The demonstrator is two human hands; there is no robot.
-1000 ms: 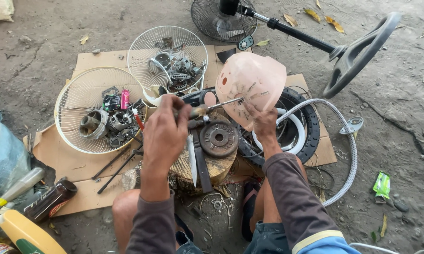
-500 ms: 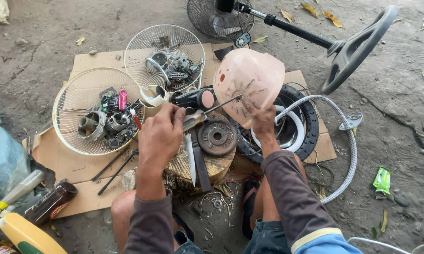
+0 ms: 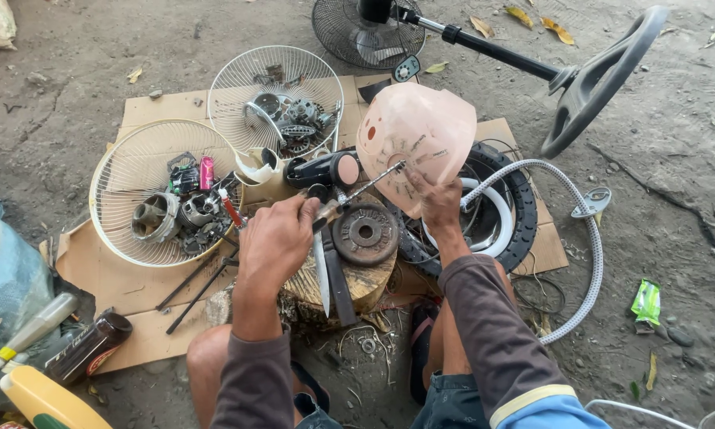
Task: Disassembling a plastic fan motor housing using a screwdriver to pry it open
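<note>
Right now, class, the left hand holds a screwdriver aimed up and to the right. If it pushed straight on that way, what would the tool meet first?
Probably the pale pink plastic fan blade held by the right hand. The left hand aims the thin metal screwdriver at its hub; actual contact is unclear.

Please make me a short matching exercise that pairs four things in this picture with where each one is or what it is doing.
Things:
1. left hand
2. right hand
3. round metal weight plate
4. wire fan guard

Places or states:
A. lies flat on the wooden stump
B. lies on the cardboard and holds loose motor parts
C. grips the handle of a screwdriver
D. holds the pink plastic fan cover by its lower edge

Pairs: 1-C, 2-D, 3-A, 4-B
</note>
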